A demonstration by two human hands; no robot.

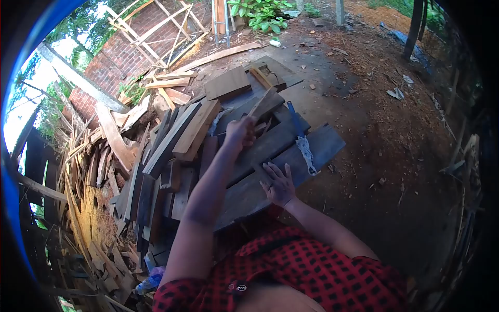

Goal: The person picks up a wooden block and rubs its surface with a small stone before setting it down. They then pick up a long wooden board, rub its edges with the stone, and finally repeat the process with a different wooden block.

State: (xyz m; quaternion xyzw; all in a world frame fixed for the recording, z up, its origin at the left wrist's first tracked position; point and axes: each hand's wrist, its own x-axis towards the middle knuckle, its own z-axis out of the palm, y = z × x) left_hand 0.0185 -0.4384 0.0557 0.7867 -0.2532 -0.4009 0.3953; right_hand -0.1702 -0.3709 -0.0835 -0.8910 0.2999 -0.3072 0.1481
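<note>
My left hand (240, 131) is closed around a thin wooden stick (263, 102), which slants up and to the right from the fist. Below the fist are the dark planks of a workbench (249, 193). My right hand (278, 183) lies on the near plank with its fingers spread, beside a small dark piece that I cannot make out clearly. To the right of both hands rests a narrow blue strip-like tool (296, 120), its lower end wrapped in clear plastic (305, 155).
Thick wooden blocks (197, 130) and long boards (171, 139) crowd the bench's left side. Another block (227, 83) lies at the far end. Scrap wood and sawdust (93, 221) cover the ground at left. A wooden frame (150, 36) leans by a brick wall (101, 67).
</note>
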